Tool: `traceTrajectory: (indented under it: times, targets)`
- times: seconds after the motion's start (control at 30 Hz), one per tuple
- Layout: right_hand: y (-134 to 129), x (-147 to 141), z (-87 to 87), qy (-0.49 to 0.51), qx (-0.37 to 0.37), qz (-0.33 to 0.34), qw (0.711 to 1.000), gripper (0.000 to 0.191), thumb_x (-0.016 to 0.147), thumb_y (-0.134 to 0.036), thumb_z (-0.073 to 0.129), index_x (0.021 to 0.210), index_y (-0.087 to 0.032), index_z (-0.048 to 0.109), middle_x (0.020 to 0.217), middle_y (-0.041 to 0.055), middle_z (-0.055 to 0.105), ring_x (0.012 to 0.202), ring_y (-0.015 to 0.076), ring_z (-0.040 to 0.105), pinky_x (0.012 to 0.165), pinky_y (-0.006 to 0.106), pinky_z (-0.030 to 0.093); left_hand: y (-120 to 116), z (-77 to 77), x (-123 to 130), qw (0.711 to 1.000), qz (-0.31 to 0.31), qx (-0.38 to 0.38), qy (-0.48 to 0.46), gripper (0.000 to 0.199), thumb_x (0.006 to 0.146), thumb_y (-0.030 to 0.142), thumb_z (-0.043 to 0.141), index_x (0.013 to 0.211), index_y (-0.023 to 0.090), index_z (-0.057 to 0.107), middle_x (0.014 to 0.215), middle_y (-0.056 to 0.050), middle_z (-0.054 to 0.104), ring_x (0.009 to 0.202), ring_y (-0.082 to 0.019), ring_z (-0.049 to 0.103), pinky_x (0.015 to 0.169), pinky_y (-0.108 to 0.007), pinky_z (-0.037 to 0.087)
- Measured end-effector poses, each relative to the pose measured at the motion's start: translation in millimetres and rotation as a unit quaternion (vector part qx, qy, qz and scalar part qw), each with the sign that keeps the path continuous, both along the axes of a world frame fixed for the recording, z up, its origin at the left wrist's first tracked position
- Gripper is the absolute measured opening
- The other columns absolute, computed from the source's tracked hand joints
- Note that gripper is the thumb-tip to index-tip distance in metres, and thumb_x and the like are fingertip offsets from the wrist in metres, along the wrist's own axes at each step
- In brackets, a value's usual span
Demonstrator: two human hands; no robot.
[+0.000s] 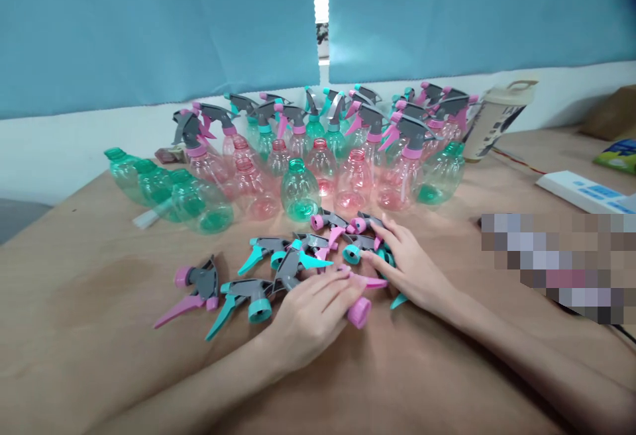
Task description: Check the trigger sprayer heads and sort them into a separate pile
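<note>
- Left hand (311, 309): fingers laid together over a pink-collared spray head (358, 312), its collar and trigger showing; whether the grip is firm, cannot tell
- Right hand (410, 266): thumb and forefinger parted, among the cluster beside a teal-collared spray head (352, 253); whether anything is gripped, cannot tell
- Loose spray heads, pink or teal with grey bodies: on the table (99, 355) in front of the bottles, mostly bunched near the hands; one pink-triggered head (203, 283) apart at the left
- Open-necked bottles: a green bottle (301, 193) and a pink bottle (354, 187) among those just behind the heads
- Headed bottles: several, mostly towards the rear, one example (405, 157) at the front right
- Step in hand, by judgement: handling loose heads, both hands in the bunch
- Next move, by judgement: calls for a sure hold on one head, its trigger kept clear of its neighbours
</note>
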State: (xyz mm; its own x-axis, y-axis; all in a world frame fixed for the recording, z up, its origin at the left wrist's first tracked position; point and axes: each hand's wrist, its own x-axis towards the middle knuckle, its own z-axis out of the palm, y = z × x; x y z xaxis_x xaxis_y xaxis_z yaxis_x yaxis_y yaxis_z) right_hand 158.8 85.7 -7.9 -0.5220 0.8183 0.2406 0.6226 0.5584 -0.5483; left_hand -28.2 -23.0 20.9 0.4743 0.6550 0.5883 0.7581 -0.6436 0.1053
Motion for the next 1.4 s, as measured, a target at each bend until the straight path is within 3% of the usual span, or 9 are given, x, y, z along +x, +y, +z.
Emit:
traceTrajectory:
  times: [0.27, 0.33, 0.4, 0.5, 0.63, 0.7, 0.93, 1.17, 1.4]
  targets:
    - [-35, -36, 4.6, 0.042, 0.029, 0.102, 0.993, 0.050, 0.089, -0.047, 0.046, 0.129, -0.018, 0.048, 0.134, 0.0168, 0.045, 0.127, 0.0306, 0.038, 0.100, 0.052, 0.037, -35, 21.9, -21, 0.994, -0.101, 0.038, -0.031, 0.034, 0.087, 0.017, 0.054, 0.120, 0.013, 0.052, 0.099, -0.008, 0.073, 0.109, -0.021, 0.061, 0.088, -0.032, 0.054]
    - [-46, -43, 9.3, 0.039, 0.011, 0.116, 0.992, 0.047, 0.089, -0.046, 0.046, 0.127, -0.019, 0.048, 0.134, 0.0158, 0.045, 0.126, 0.0291, 0.039, 0.101, 0.051, 0.038, -41, 25.9, -43, 0.997, -0.045, 0.029, -0.061, 0.037, 0.086, 0.020, 0.055, 0.123, 0.017, 0.050, 0.104, -0.008, 0.070, 0.109, -0.023, 0.061, 0.087, -0.034, 0.055]
    - [-57, -49, 13.7, 0.026, -0.020, 0.121, 0.992, 0.050, 0.089, -0.048, 0.046, 0.129, -0.019, 0.046, 0.137, 0.0153, 0.041, 0.128, 0.0281, 0.037, 0.103, 0.050, 0.037, -48, 29.8, -69, 0.987, 0.080, 0.024, -0.137, 0.030, 0.084, 0.027, 0.058, 0.114, 0.023, 0.056, 0.108, -0.005, 0.068, 0.103, -0.025, 0.063, 0.086, -0.039, 0.054]
    - [-69, -60, 16.3, 0.010, -0.042, 0.124, 0.991, 0.059, 0.088, -0.052, 0.045, 0.135, -0.017, 0.039, 0.142, 0.0160, 0.033, 0.134, 0.0284, 0.027, 0.105, 0.050, 0.033, -60, 33.9, -108, 0.873, 0.371, -0.027, -0.316, 0.024, 0.085, 0.036, 0.057, 0.105, 0.024, 0.060, 0.108, -0.002, 0.066, 0.103, -0.028, 0.061, 0.085, -0.042, 0.052]
    - [-76, -80, 14.3, 0.021, -0.039, 0.139, 0.989, 0.066, 0.086, -0.057, 0.044, 0.138, -0.017, 0.034, 0.146, 0.0161, 0.029, 0.137, 0.0287, 0.021, 0.107, 0.053, 0.029, -67, 31.9, -147, 0.777, 0.407, -0.084, -0.473, 0.032, 0.082, 0.046, 0.058, 0.105, 0.025, 0.059, 0.106, 0.000, 0.065, 0.107, -0.029, 0.058, 0.084, -0.040, 0.052]
    - [-79, -91, 13.9, 0.027, -0.045, 0.143, 0.988, 0.069, 0.086, -0.059, 0.043, 0.139, -0.016, 0.034, 0.146, 0.0170, 0.029, 0.137, 0.0295, 0.021, 0.107, 0.054, 0.029, -67, 26.9, -158, 0.758, 0.413, -0.090, -0.497, 0.036, 0.080, 0.047, 0.058, 0.107, 0.023, 0.059, 0.107, -0.003, 0.065, 0.106, -0.029, 0.059, 0.077, -0.037, 0.054]
    - [-92, -125, 18.1, 0.070, -0.089, 0.117, 0.987, 0.071, 0.086, -0.060, 0.040, 0.140, -0.015, 0.031, 0.149, 0.0176, 0.022, 0.139, 0.0311, 0.014, 0.108, 0.056, 0.024, -69, 10.1, -164, 0.753, 0.425, -0.108, -0.491, 0.045, 0.076, 0.052, 0.059, 0.109, 0.021, 0.061, 0.110, -0.005, 0.066, 0.107, -0.028, 0.058, 0.089, -0.037, 0.048]
    - [-105, -144, 21.5, 0.102, -0.092, 0.100, 0.986, 0.069, 0.087, -0.061, 0.035, 0.140, -0.016, 0.030, 0.151, 0.0156, 0.017, 0.139, 0.0313, 0.011, 0.109, 0.058, 0.019, -66, 11.2, -148, 0.769, 0.432, -0.094, -0.461, 0.043, 0.076, 0.053, 0.059, 0.103, 0.020, 0.063, 0.101, -0.005, 0.067, 0.102, -0.029, 0.059, 0.092, -0.041, 0.044]
    - [-105, -123, 32.3, 0.045, -0.042, 0.176, 0.982, 0.069, 0.087, -0.061, 0.038, 0.139, -0.015, 0.033, 0.151, 0.0172, 0.016, 0.140, 0.0301, 0.008, 0.110, 0.056, 0.018, -69, 9.9, -149, 0.763, 0.431, -0.104, -0.471, 0.042, 0.076, 0.051, 0.060, 0.105, 0.020, 0.063, 0.103, -0.005, 0.067, 0.100, -0.027, 0.061, 0.088, -0.037, 0.047]
